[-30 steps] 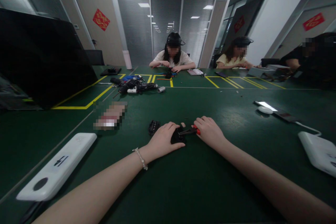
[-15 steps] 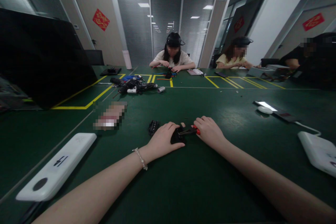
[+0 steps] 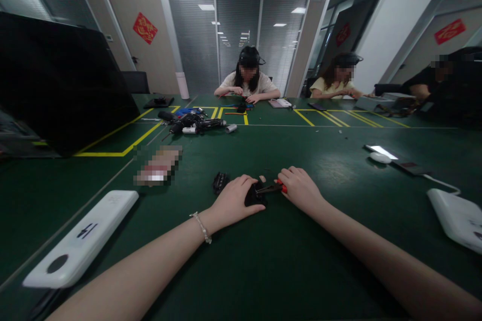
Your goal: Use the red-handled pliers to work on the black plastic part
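My left hand (image 3: 234,198) is wrapped round a small black part (image 3: 256,197) on the green table, its thumb on the near side. The part's exact kind I cannot make out. My right hand (image 3: 300,186) grips red-handled pliers (image 3: 283,187); their dark jaws point left and reach the black part. Just left of my left fingers lies another black, ribbed piece (image 3: 220,182). A small pale scrap (image 3: 262,178) rests beyond the pliers' jaws.
A white power bank-like device (image 3: 85,235) lies at left, near a blurred phone-like object (image 3: 160,165). Tangled cables and tools (image 3: 194,123) lie farther back. A white box (image 3: 457,215) and a mouse-like object (image 3: 380,158) are at right. Co-workers sit across the table (image 3: 286,261).
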`<state>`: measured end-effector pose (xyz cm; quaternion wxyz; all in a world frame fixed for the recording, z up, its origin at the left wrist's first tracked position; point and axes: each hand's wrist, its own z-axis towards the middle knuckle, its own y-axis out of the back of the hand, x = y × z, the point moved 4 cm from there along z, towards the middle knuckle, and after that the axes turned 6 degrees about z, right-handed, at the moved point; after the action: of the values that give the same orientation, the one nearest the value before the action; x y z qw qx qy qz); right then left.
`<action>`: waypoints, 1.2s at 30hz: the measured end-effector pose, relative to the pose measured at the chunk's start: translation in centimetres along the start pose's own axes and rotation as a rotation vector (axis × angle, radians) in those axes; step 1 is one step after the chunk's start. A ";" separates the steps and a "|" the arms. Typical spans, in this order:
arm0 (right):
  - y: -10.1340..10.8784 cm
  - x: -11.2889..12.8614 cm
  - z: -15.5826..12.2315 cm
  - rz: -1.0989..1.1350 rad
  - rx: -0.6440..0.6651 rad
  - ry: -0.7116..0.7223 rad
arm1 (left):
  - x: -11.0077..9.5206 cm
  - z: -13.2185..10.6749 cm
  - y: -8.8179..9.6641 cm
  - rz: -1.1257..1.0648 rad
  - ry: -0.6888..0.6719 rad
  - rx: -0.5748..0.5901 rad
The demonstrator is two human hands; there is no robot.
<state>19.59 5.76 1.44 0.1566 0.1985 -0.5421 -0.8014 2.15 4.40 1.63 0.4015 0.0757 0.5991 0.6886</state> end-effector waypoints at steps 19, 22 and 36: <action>0.2 0.3 -0.1 -0.029 -0.010 -0.001 | 0.2 0.0 -0.1 0.013 -0.013 -0.015; 0.1 0.1 -0.1 -0.025 -0.010 -0.005 | 0.0 0.0 -0.1 0.004 -0.013 -0.009; -0.3 -0.1 -0.2 -0.021 -0.024 0.014 | 0.1 0.0 -0.1 -0.012 -0.011 -0.008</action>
<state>19.80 5.72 1.13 0.1543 0.2077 -0.5294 -0.8080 2.16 4.49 1.47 0.4090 0.0743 0.5947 0.6882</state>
